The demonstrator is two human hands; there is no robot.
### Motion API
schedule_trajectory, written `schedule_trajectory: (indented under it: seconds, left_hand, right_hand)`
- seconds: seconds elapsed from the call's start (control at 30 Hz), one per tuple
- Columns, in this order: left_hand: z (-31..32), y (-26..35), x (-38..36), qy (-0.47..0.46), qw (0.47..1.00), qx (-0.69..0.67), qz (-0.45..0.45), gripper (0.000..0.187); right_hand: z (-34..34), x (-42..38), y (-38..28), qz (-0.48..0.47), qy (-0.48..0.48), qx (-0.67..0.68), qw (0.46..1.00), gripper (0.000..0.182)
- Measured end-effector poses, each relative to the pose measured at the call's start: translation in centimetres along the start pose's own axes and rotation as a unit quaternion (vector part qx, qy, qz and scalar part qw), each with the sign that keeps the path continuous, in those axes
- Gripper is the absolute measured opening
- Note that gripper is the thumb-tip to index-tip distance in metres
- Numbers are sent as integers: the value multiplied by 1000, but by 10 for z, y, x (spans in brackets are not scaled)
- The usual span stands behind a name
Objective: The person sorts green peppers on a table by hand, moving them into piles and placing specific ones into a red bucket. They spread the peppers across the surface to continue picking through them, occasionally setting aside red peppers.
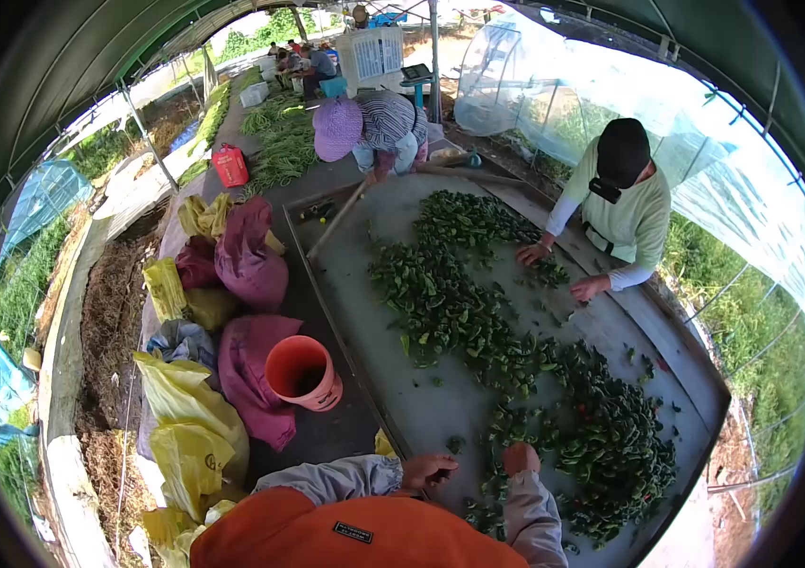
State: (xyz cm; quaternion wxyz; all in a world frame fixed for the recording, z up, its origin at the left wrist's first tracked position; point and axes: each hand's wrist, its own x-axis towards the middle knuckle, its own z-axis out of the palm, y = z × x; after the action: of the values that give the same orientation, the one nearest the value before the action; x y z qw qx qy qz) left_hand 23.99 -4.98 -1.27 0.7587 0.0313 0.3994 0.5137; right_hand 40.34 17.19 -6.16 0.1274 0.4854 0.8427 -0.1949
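Green peppers (610,426), a few of them red, lie heaped and strewn over the wide grey sorting table (355,312). At the near edge of the table is my left hand (429,470), its fingers curled inward; a small dark spot shows at the fingertips, too small to name. My right hand (520,459) is closed and hangs over the near end of the heap, back of the hand up. Its fingertips are hidden, so what it holds cannot be seen. Some loose peppers lie between and just beyond my two hands.
Left of the table stands an orange bucket (304,371) among pink sacks (256,364) and yellow sacks (185,417). Across the table, a person in a black cap (625,189) reaches to the peppers. Another in a purple hat (338,130) bends at the far end, by a wooden bar (336,222).
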Motion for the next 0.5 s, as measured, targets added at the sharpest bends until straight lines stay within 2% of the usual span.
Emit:
schedule_trajectory:
  seconds: [0.07, 0.1, 0.2, 0.3, 0.5]
  left_hand:
    - [-5, 6, 4, -12, 999, 32, -7, 30]
    - [-4, 8, 5, -30, 999, 6, -12, 23]
    - [3, 15, 9, -61, 997, -30, -29, 14]
    - [11, 16, 8, -60, 997, 5, -49, 17]
    - [9, 10, -2, -99, 989, 31, -100, 30]
  right_hand:
    - [-4, -21, -2, -82, 60, 172, 980, 26]
    - [-9, -35, -8, -120, 86, 258, 955, 26]
    - [-21, -77, -41, -116, 10, 365, 924, 24]
    - [-41, -120, -81, -140, 70, 376, 913, 21]
    - [-25, -144, -86, -199, 140, 258, 935, 18]
